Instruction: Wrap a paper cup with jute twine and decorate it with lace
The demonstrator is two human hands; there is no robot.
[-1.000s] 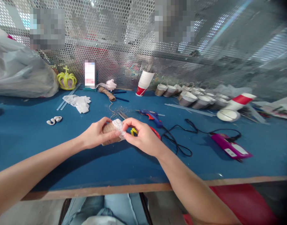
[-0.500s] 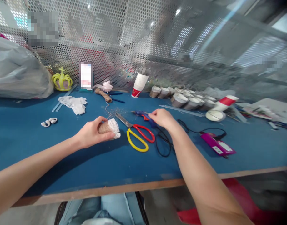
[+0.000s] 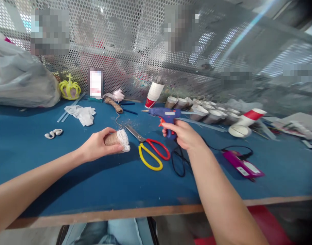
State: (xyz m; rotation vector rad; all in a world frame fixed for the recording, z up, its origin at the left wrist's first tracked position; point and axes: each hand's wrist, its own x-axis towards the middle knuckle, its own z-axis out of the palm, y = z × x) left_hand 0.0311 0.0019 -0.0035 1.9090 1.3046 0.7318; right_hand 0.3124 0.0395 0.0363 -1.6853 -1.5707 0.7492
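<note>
My left hand [image 3: 98,148] grips a small cup wrapped in brown twine with white lace at its rim [image 3: 119,138], lying on its side on the blue table [image 3: 94,183]. My right hand [image 3: 184,134] holds a blue glue gun [image 3: 164,114] by its grip, lifted off the table with the nozzle pointing left. Its black cord [image 3: 180,160] trails down to the table. Scissors with one red and one yellow handle [image 3: 150,151] lie between my two hands.
A magenta box [image 3: 244,166] lies right of the cord. Several finished twine cups [image 3: 209,112], a red-and-white paper cup stack [image 3: 154,93], a twine spool [image 3: 114,103], lace scraps [image 3: 81,113], a yellow crown [image 3: 69,89] and a grey bag [image 3: 20,81] stand before a perforated metal screen.
My right hand left the lace on the cup, reached right to the glue gun on the table, and has lifted it. My left hand kept hold of the cup.
</note>
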